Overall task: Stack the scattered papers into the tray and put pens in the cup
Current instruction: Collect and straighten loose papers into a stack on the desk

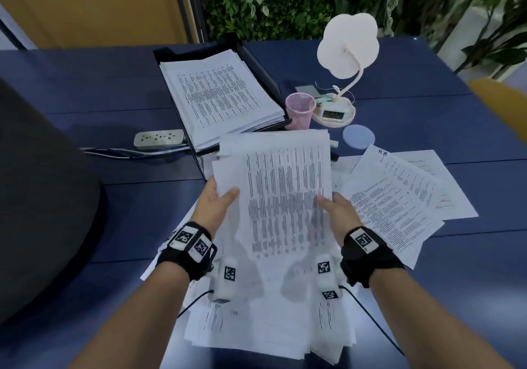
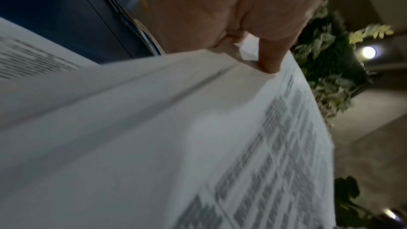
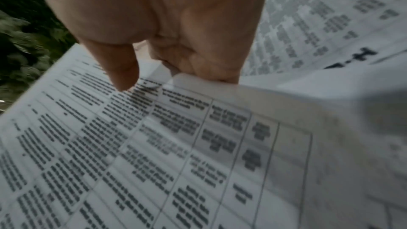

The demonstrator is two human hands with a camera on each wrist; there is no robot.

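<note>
A thick bundle of printed papers (image 1: 279,197) is lifted above the table between both hands. My left hand (image 1: 216,202) grips its left edge, thumb on top, fingers underneath. My right hand (image 1: 333,206) grips its right edge the same way. In the left wrist view the thumb (image 2: 273,62) presses on the bundle (image 2: 198,145); in the right wrist view the thumb (image 3: 123,76) lies on the printed top sheet (image 3: 154,154). Beyond stands the black tray (image 1: 256,63) with a paper stack (image 1: 219,97). A pink mesh cup (image 1: 300,110) stands right of it. No pens show.
More loose sheets (image 1: 399,197) lie to the right and under my wrists (image 1: 256,326). A white flower-shaped lamp (image 1: 348,46) with a small clock (image 1: 333,113), a round blue coaster (image 1: 358,136) and a power strip (image 1: 158,139) with cables sit on the blue table (image 1: 85,83).
</note>
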